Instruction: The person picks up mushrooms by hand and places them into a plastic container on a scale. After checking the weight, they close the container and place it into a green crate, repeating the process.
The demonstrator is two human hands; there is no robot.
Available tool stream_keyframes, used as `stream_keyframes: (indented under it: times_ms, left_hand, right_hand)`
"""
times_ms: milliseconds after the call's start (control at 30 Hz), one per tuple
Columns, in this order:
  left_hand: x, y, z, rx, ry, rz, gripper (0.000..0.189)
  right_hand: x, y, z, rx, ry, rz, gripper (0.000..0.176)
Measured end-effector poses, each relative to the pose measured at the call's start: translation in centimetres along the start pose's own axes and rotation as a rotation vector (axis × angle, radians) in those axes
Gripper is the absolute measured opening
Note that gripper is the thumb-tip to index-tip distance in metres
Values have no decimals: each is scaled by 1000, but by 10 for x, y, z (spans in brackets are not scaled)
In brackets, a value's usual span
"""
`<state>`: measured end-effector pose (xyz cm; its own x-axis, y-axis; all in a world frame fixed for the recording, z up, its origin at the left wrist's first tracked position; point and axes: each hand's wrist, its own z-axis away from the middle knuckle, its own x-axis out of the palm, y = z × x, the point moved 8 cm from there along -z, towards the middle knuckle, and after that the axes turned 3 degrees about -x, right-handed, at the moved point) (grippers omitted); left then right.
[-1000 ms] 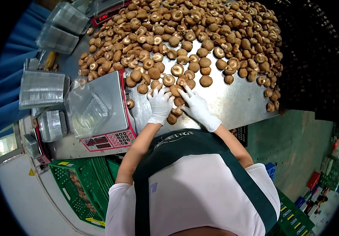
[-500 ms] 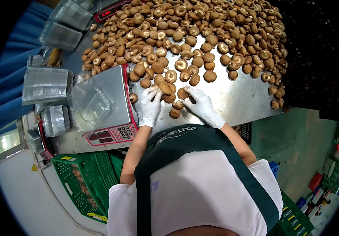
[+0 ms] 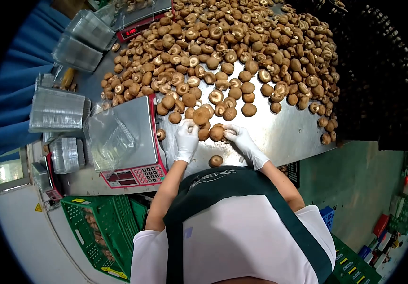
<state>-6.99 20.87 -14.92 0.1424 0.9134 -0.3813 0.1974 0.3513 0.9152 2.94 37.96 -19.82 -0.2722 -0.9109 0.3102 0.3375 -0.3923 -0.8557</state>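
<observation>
My left hand (image 3: pixel 186 140), in a white glove, pinches a brown shiitake mushroom (image 3: pixel 201 116) by its near edge, cap facing up. Other mushrooms lie partly hidden beneath and beside it. My gloved right hand (image 3: pixel 242 142) has its fingertips closed on a second shiitake mushroom (image 3: pixel 216 133), just right of the first. A lone mushroom (image 3: pixel 215 161) rests close to my apron at the table's near edge. Beyond both hands, a large pile of shiitake mushrooms (image 3: pixel 260 42) spreads over the metal table (image 3: pixel 279 132).
Left of my hands stands a red-edged scale (image 3: pixel 140 116) with a clear plastic tray (image 3: pixel 111 137) on it. Another scale (image 3: pixel 130 32) is at the back left. Stacked clear trays (image 3: pixel 57 111) line the left side. A green crate (image 3: pixel 88 232) holding mushrooms sits below the table.
My right hand has drawn its mushroom left, towards the one in my left hand. The small mushroom near my apron now lies nearer the table edge. The view has shifted slightly.
</observation>
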Motion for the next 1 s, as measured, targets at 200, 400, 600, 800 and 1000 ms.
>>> stream_keyframes:
  times_ms: [200,400,600,800,1000]
  left_hand:
    - [-15,15,7,-170,-55,167,4]
    - [-52,13,52,-283,-265,-150,18]
    - [-63,-15,97,-212,-214,-389,26]
    - [-27,25,41,-103,-209,-509,97]
    - [36,38,-10,94,-308,-753,116]
  right_hand:
    - [4,-8,2,-2,64,118,29]
    - [-27,-33,14,-142,321,400,30]
    - [-67,-73,11,-427,497,611,68]
    - [-78,-93,-16,-354,520,1214,110]
    - [-40,-72,-33,-305,259,962,117]
